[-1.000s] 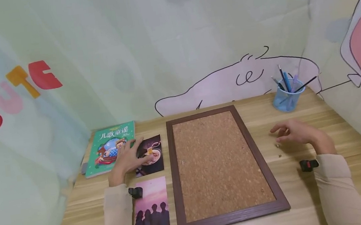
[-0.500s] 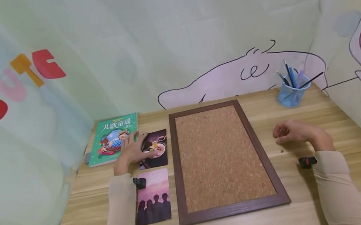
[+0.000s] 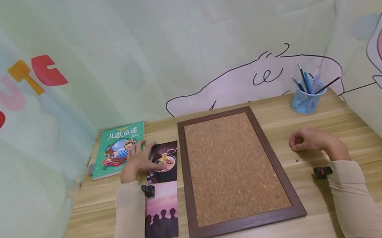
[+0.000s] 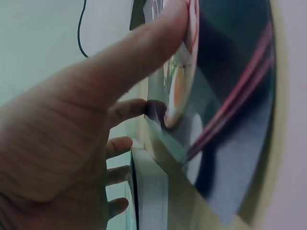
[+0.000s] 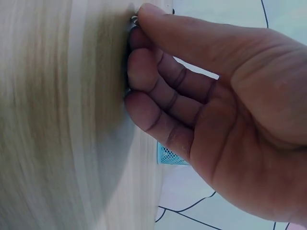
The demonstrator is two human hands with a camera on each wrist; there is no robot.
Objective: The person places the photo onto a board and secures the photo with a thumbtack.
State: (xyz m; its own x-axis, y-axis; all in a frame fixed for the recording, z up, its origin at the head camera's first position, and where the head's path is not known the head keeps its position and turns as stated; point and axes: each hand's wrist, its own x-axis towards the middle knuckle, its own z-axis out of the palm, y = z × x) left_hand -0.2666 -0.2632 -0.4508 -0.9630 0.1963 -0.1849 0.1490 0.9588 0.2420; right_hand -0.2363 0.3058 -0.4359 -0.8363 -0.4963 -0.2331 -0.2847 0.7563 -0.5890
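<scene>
My left hand (image 3: 143,159) lies on a dark photo of a bowl of food (image 3: 168,166), left of the framed cork board (image 3: 233,165). In the left wrist view its thumb (image 4: 158,43) presses on the dark photo (image 4: 230,105) while the fingers reach under its raised left edge. My right hand (image 3: 298,144) rests curled on the wooden table (image 3: 356,143) right of the cork board. Thumb and forefinger of that hand (image 5: 139,33) pinch a small metal pin (image 5: 135,20) against the table.
A pink photo of silhouettes (image 3: 162,212) lies just below the dark one. A green picture book (image 3: 118,147) sits at the back left, a blue mesh pen cup (image 3: 305,100) at the back right. One loose pin (image 3: 297,160) lies near my right wrist. Printed curtains wall the table.
My right hand's fingers have curled in from loosely spread to a pinch. My left hand has stayed on the dark photo, which now reaches the pink one's top edge.
</scene>
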